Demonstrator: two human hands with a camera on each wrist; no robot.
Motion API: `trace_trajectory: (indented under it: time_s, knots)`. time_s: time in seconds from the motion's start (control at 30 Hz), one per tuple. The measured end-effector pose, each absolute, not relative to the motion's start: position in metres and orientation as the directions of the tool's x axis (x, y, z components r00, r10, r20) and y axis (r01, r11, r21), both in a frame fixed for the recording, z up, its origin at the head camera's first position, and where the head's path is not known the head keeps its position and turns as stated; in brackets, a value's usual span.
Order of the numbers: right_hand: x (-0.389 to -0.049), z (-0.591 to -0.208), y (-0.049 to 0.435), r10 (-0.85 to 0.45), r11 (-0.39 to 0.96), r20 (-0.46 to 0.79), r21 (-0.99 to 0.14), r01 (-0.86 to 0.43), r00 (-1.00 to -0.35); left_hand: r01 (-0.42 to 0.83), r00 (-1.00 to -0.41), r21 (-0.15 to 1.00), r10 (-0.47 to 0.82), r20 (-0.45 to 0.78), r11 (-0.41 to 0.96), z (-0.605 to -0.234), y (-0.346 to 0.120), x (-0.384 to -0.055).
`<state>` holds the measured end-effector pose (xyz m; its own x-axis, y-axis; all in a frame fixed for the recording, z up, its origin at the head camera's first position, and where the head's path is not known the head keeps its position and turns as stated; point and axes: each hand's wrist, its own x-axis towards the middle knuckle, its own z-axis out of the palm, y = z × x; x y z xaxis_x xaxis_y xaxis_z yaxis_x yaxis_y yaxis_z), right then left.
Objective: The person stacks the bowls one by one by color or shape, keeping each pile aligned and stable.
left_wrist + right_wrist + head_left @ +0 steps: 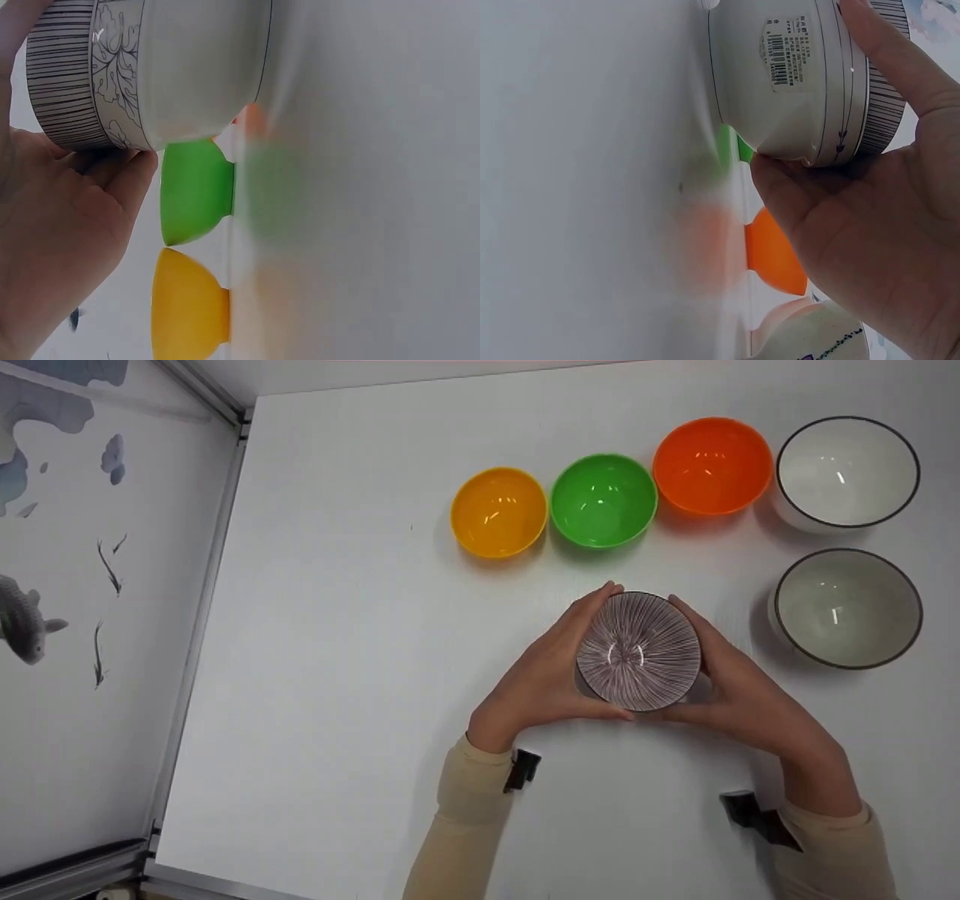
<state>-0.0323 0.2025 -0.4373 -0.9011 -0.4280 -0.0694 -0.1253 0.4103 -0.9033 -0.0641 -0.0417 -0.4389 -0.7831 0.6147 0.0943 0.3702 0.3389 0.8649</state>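
Note:
Both hands hold two stacked bowls between them in the middle of the head view. The upper striped bowl (639, 651) has fine dark lines inside and a dark rim. Below it, a white bowl (202, 67) with a leaf-patterned band and a barcode sticker (786, 52) shows in the wrist views, its base close over the table. My left hand (544, 675) grips the left side, thumb toward the near edge. Around the right side curls my right hand (739, 682). In the right wrist view, one digit lies across the striped bowl's side.
Behind the hands stand a yellow bowl (499, 512), a green bowl (604, 501) and an orange bowl (712, 466). Two larger dark-rimmed white bowls stand at the right, a far one (847, 472) and a near one (847, 607). A metal frame (206, 607) edges the white table on the left.

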Motion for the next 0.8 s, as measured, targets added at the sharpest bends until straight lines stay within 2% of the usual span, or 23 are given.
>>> trace_trajectory:
  time_s: [0.6,0.8]
  knots:
    - [-0.0323,-0.4374,0.2024,-0.437,0.392,-0.141,-0.919,-0.047,-0.888,0.395,-0.784,0.798,0.62,0.034,0.456,-0.4389,-0.043,-0.0603]
    - [-0.0358,-0.4407,0.2016,-0.45,0.385,-0.168,-0.923,-0.021,-0.877,0.358,-0.792,0.804,0.611,-0.007,0.474,-0.4406,-0.0436,-0.0608]
